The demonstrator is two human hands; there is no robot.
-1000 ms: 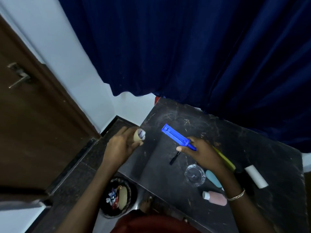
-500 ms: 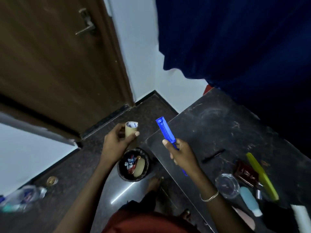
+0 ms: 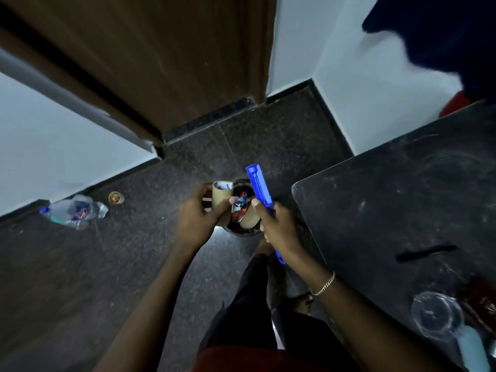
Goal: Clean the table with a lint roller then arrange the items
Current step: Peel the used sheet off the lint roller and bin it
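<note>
My left hand (image 3: 197, 224) grips a bare cardboard roll core (image 3: 221, 196) directly over a small black waste bin (image 3: 243, 229) on the floor. The bin holds crumpled wrappers and another cardboard tube. My right hand (image 3: 276, 226) holds the blue lint roller handle (image 3: 259, 187) upright, with no roll on it, just right of the bin. The dark table (image 3: 402, 197) stands at the right. On it lie a black pen-like stick (image 3: 426, 253), a clear glass dish (image 3: 436, 315), a dark red wallet (image 3: 480, 304) and a pale blue bottle (image 3: 473, 350).
A brown door (image 3: 161, 63) stands ahead, with white walls either side. A crushed plastic bottle (image 3: 75, 212) and a small round cap (image 3: 116, 197) lie on the dark floor at left. A blue curtain (image 3: 442, 30) hangs at upper right. My legs and foot (image 3: 303, 303) are below.
My view has swung left and down, from the table to the floor. Both hands have moved off the table edge; the left hand has brought the cardboard core over the bin.
</note>
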